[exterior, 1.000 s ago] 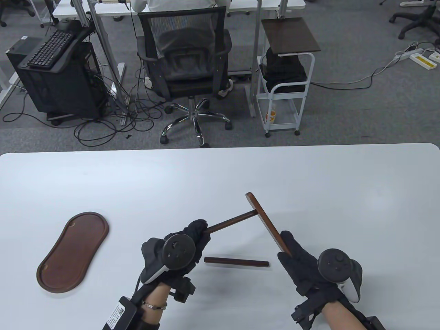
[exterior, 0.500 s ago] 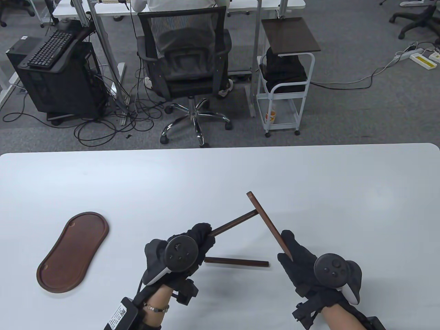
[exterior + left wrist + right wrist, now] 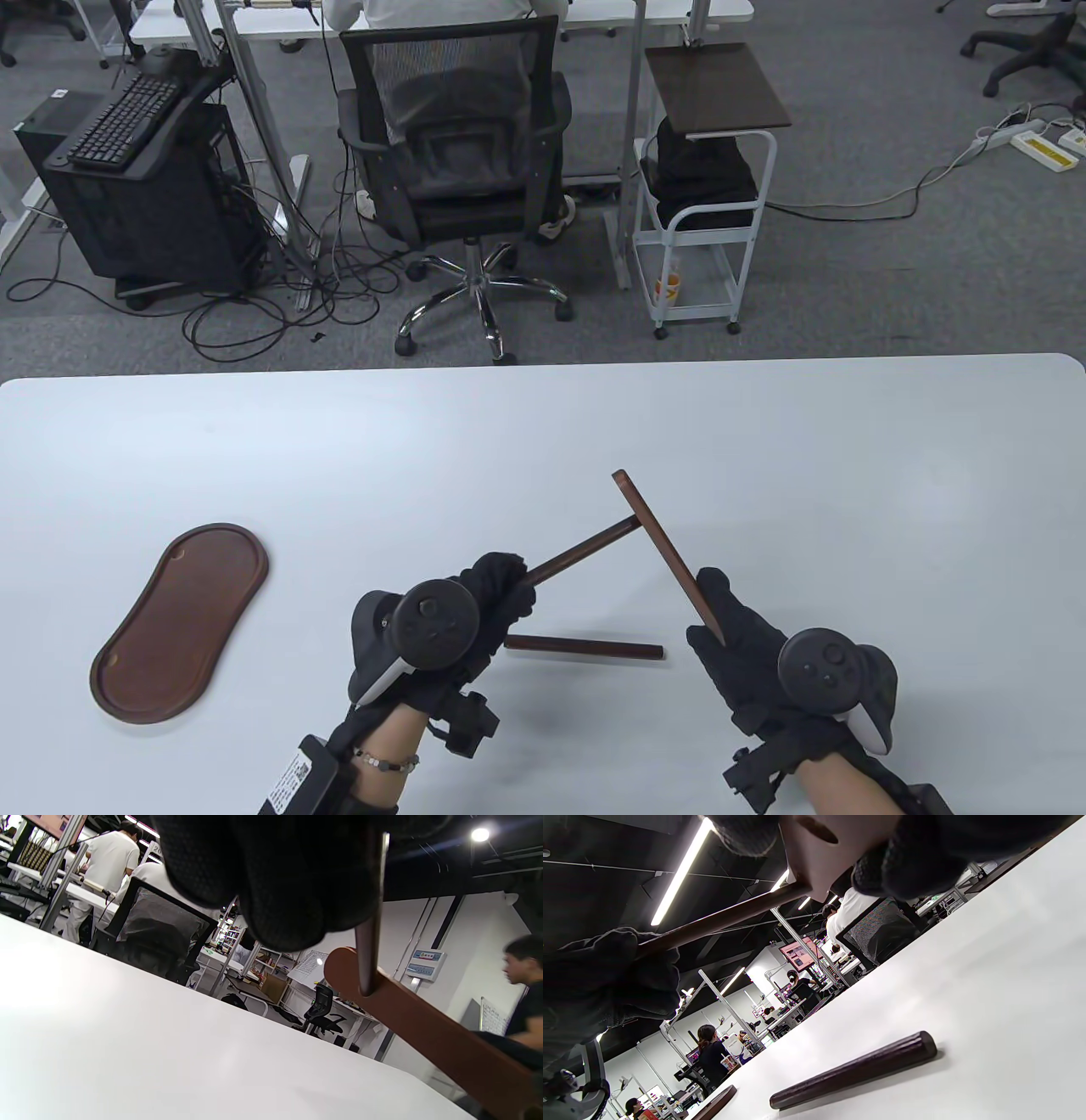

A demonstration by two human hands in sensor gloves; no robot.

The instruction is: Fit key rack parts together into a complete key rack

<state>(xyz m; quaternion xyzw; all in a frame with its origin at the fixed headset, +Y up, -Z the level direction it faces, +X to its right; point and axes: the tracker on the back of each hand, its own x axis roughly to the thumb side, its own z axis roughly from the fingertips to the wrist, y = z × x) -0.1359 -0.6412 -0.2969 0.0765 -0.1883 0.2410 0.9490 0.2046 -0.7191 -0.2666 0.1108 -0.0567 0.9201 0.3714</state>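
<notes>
My left hand (image 3: 496,586) grips a dark wooden rod (image 3: 585,550) above the table. The rod's far end meets the face of a flat brown wooden bar (image 3: 666,552). My right hand (image 3: 721,620) holds the bar by its near end, tilted up off the table. In the left wrist view the rod (image 3: 370,942) ends against the bar (image 3: 424,1027). In the right wrist view the rod (image 3: 729,916) joins the bar (image 3: 835,853) under my fingers. A second dark rod (image 3: 584,649) lies on the table between my hands; it also shows in the right wrist view (image 3: 852,1069).
A brown oval wooden base tray (image 3: 178,624) lies at the table's left. The white table (image 3: 543,441) ends at its far edge (image 3: 543,367); an office chair (image 3: 458,170) and a white cart (image 3: 704,187) stand on the floor beyond.
The joined rod and bar shifted very slightly to the right. My left hand crept a little to the right along the rod. The loose rod and the tray stayed put.
</notes>
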